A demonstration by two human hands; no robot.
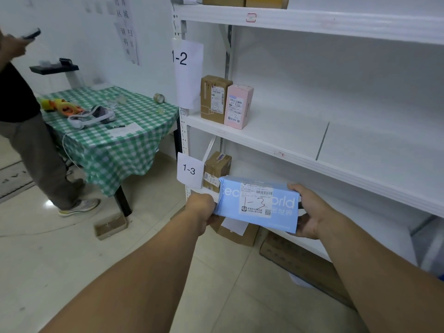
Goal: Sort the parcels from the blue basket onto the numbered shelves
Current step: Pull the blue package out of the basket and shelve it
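The blue parcel (258,204) is held between both hands at the front edge of the lower shelf (372,217), near that shelf's left end. It lies roughly level with its long side across the view, and its white label, handwritten "1-3", faces up towards the camera.

The left grip (200,207) is clenched on the parcel's left short end, with its fingers tucked underneath and out of sight. The right grip (306,212) grasps the right short end, thumb on the upper edge and fingers curled below. The parcel spans the gap between the two grips. Whether its underside touches the shelf board cannot be told.

A paper sign reading 1-3 (189,170) hangs on the left upright just beside the parcel's far left corner. A taped brown box (216,168) stands at the left end of the same shelf, directly behind the parcel.

On the shelf above (288,131), marked by a 1-2 sign (186,68), a tall brown carton (215,99) and a pink box (237,106) stand upright, touching, at the left end.

A cardboard box (236,233) sits on the floor beneath the parcel.

To the left is a desk (115,140) with a green checked cloth. A tape roll (159,97) sits near its far right corner, and a standing person (24,116) is at its left edge.
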